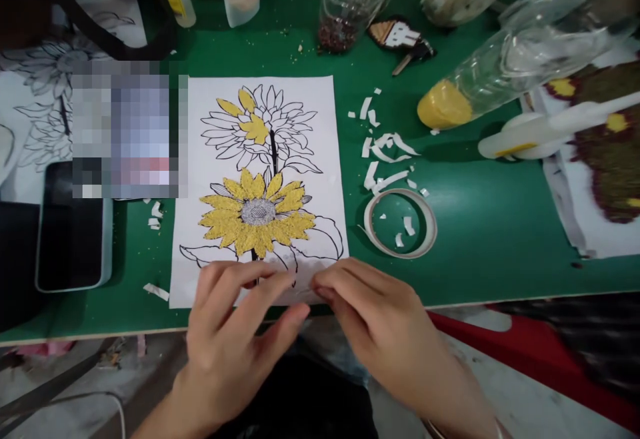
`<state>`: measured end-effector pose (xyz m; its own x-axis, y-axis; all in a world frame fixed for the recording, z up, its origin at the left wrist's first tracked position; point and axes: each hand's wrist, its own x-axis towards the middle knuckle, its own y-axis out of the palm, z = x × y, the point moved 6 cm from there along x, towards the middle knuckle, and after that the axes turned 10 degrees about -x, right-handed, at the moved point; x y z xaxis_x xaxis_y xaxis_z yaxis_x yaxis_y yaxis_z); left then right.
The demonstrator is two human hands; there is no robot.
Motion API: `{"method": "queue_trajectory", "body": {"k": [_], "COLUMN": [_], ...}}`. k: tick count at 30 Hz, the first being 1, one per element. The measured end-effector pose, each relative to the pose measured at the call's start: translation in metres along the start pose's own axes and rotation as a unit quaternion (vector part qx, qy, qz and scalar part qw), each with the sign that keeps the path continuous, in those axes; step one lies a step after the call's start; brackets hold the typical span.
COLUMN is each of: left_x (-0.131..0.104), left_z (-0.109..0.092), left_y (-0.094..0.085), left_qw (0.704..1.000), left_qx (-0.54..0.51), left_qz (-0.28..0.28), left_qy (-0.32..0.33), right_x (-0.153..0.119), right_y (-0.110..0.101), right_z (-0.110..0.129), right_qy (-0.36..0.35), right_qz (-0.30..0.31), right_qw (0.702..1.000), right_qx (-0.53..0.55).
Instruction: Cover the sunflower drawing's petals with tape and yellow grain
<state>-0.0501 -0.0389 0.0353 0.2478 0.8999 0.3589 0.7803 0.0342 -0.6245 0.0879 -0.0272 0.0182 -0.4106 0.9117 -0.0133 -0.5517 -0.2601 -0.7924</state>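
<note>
A white sheet [327, 112] printed with two outlined sunflowers lies in front of me. Yellow grains cover most petals of the lower flower [257, 235] and a few of the upper flower [255, 129]. My left hand [235, 339] rests over the sheet's lower edge, fingers spread and thumb apart, holding nothing visible. Beside it, my right hand [377, 319] pinches thumb and index finger together at the bottom right part of the sheet. Whatever sits in that pinch is too small to tell. To the right lies a roll of white tape [431, 225].
White tape scraps [385, 149] are scattered near the roll. A bottle of yellow grains [445, 105], a white spoon [525, 135] and a grain-covered picture [610, 159] lie rightward. Keys [403, 59] are at the back. A phone [75, 225] lies left. The table edge [125, 335] runs close.
</note>
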Motion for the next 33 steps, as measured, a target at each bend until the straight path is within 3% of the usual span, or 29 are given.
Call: {"method": "queue_trajectory", "body": {"k": [2, 6, 13, 21, 26, 33], "left_x": [0.005, 0.010, 0.011, 0.015, 0.011, 0.008], "left_z": [-0.001, 0.002, 0.006, 0.002, 0.003, 0.008], "left_y": [0.006, 0.010, 0.006, 0.009, 0.011, 0.011], "left_qw": [0.999, 1.000, 0.998, 0.995, 0.994, 0.991], "left_qx": [0.001, -0.011, -0.041, -0.075, -0.085, -0.060], "left_qz": [0.033, 0.022, -0.012, 0.014, 0.019, 0.001], "left_qy": [0.006, -0.009, -0.043, -0.060, -0.061, -0.119], "right_x": [0.003, 0.008, 0.006, 0.004, 0.004, 0.003], "right_y": [0.001, -0.002, -0.008, -0.014, -0.012, -0.010], "right_z": [0.005, 0.007, 0.005, 0.003, 0.003, 0.006], "right_qy": [-0.029, -0.027, 0.000, 0.017, 0.001, 0.001], "right_qz": [-0.001, -0.018, -0.146, -0.202, -0.184, -0.162], "right_qw": [0.999, 0.999, 0.989, 0.979, 0.982, 0.986], "right_qx": [-0.035, -0.037, 0.025, 0.017, 0.051, 0.049]}}
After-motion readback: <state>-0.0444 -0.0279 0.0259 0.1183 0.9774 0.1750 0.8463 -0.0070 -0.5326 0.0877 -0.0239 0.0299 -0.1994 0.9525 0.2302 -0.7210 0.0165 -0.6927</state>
